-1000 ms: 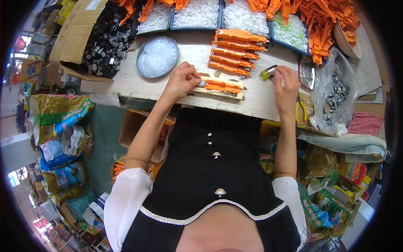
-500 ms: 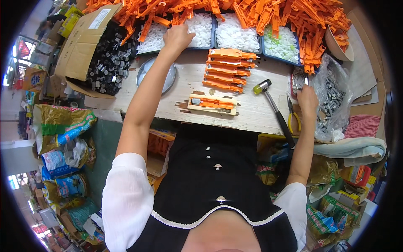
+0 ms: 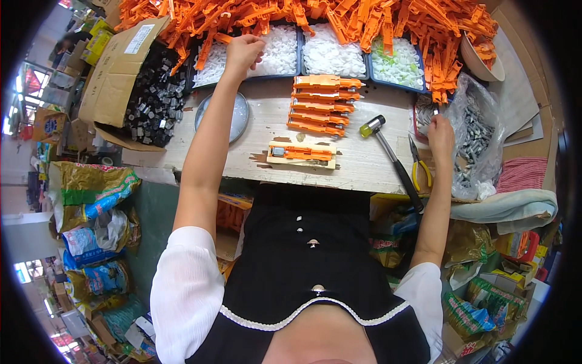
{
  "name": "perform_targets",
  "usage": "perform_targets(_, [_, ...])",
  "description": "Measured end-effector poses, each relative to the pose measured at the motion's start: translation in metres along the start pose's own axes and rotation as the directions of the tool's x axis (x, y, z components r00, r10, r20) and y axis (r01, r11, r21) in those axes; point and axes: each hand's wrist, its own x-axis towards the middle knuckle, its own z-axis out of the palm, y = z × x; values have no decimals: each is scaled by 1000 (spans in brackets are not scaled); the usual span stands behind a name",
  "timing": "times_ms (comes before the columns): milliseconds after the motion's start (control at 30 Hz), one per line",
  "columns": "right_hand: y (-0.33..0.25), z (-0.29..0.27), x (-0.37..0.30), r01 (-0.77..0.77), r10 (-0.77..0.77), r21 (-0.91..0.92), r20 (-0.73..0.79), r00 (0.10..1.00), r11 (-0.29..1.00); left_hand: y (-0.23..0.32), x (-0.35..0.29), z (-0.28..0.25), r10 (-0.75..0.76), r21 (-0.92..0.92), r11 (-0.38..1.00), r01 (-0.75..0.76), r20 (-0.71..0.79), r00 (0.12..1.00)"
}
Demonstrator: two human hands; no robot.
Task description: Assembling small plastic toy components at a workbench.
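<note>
My left hand (image 3: 243, 54) is over the tray of small white plastic parts (image 3: 282, 51) at the far left of the table, its fingers curled together; what they hold, if anything, I cannot make out. At the right, my right hand (image 3: 441, 136) has its fingertips pinched at a small shiny metal piece (image 3: 436, 112), beside a small container at the foot of the orange pile. In front of me an orange plastic housing with a grey block (image 3: 303, 153) lies in a pale fixture (image 3: 330, 162). Several orange assemblies (image 3: 323, 104) are lined up behind it.
A hammer (image 3: 388, 145) and yellow-handled pliers (image 3: 418, 167) lie right of the fixture. A round grey dish (image 3: 239, 118) sits under my left forearm. A carton of black parts (image 3: 121, 79) stands left, a plastic bag of metal parts (image 3: 476, 133) right. Orange parts (image 3: 412, 24) heap at the back.
My left hand has shifted slightly left over the white parts, its fingers now turned more to the right. The right hand stays by the small container. The whole view has shifted a little.
</note>
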Motion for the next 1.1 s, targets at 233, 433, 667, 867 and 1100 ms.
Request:
perform_targets(233, [-70, -33, -31, -207, 123, 882, 170, 978, 422, 15, -119, 24, 190, -595, 804, -7, 247, 950])
perform_targets(433, [-171, -29, -70, -48, -401, 938, 193, 895, 344, -10, -197, 60, 81, -636, 730, 251, 444, 892])
perform_targets(667, [-204, -19, -81, 8, -516, 928, 200, 833, 372, -19, -218, 52, 75, -661, 708, 250, 422, 903])
perform_targets(867, [-210, -16, -86, 97, -549, 914, 150, 822, 394, -18, -222, 49, 66, -668, 703, 246, 404, 912])
perform_targets(1100, [-215, -16, -86, 193, -585, 867, 132, 801, 460, -24, -225, 50, 64, -674, 698, 242, 395, 917])
